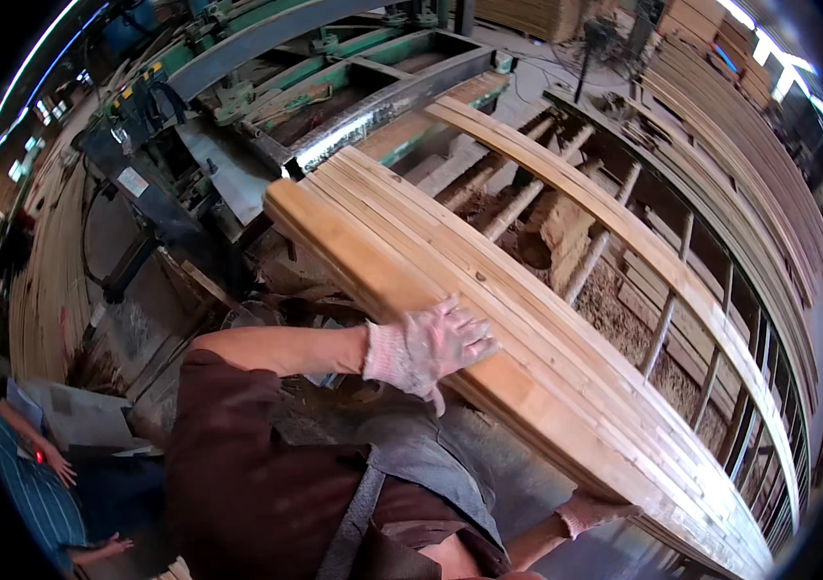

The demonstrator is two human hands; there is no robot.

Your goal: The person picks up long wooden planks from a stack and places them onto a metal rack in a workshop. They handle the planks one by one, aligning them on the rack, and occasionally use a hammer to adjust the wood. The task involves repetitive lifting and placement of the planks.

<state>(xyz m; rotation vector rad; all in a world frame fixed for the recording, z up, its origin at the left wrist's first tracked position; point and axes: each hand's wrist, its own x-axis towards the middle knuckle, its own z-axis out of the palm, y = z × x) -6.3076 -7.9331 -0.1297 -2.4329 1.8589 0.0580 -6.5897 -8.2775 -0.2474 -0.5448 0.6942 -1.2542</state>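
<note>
A thick, smooth wooden plank [353, 256] lies slantwise in front of me, at the near side of several narrower boards [528, 319] set side by side. My left hand [431, 346], in a worn, whitish-pink glove, rests on the plank's top face with its fingers spread and its thumb over the near edge. Farther down to the right, my right hand [602, 512], gloved too, is at the plank's near edge; its fingers lie along the edge and seem to grip it. Its thumb and underside are hidden.
Beyond the boards, a roller frame [668, 319] carries one long loose board [615, 213]. A green and grey machine [353, 126] stands at the far left. Stacked timber [750, 174] lines the right. Another person's hand [61, 469] shows at lower left. Sawdust and offcuts lie beneath the rollers.
</note>
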